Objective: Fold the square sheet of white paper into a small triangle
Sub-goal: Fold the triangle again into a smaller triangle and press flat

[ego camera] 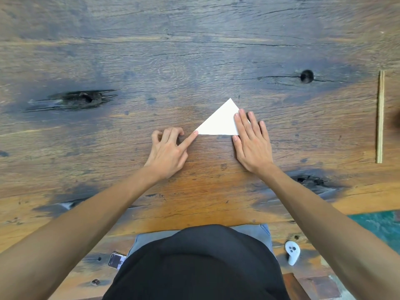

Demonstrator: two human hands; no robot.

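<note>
We see the white paper [218, 123] lying flat on the wooden counter [173, 61], just right of centre, already folded into a triangle with its long edge nearest us and its apex pointing away. Our left hand [167, 152] has its index finger stretched out, the tip touching the paper's left corner, while the other fingers are curled in against the counter; it grips nothing. Our right hand [252, 146] lies flat with the fingers spread wide, pressing down over the paper's right corner, which is hidden beneath it, with the thumb just beside the near edge.

We find no container on the counter. Far to the right a thin pale stick [380, 116] lies lengthwise, well apart from the paper. The wood shows a dark knot hole [307, 76] beyond the paper and a long dark split [80, 98] on the left. Near our body, a small white controller [292, 252] rests at the right and a phone [116, 259] at the left, both on a lower wooden surface.
</note>
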